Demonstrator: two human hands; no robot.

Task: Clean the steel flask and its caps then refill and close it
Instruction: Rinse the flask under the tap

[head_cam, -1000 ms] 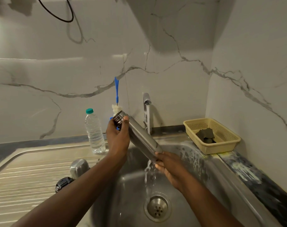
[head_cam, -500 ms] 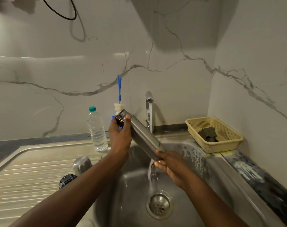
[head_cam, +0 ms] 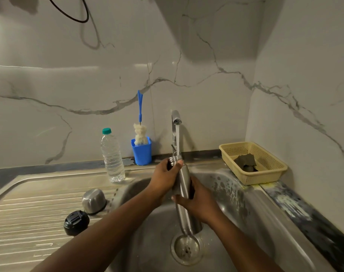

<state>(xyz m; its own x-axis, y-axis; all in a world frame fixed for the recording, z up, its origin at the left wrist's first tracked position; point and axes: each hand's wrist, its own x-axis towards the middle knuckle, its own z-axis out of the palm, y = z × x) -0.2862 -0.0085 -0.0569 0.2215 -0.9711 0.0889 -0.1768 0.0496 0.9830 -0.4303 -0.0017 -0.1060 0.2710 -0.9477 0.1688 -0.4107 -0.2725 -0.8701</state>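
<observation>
Both hands around steel flask

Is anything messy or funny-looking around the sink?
Yes. Yellowish splatter stains the counter below the yellow basket, and blotchy spots mark the sink wall beside it. The tap water partly misses the flask mouth and runs down its side.
</observation>
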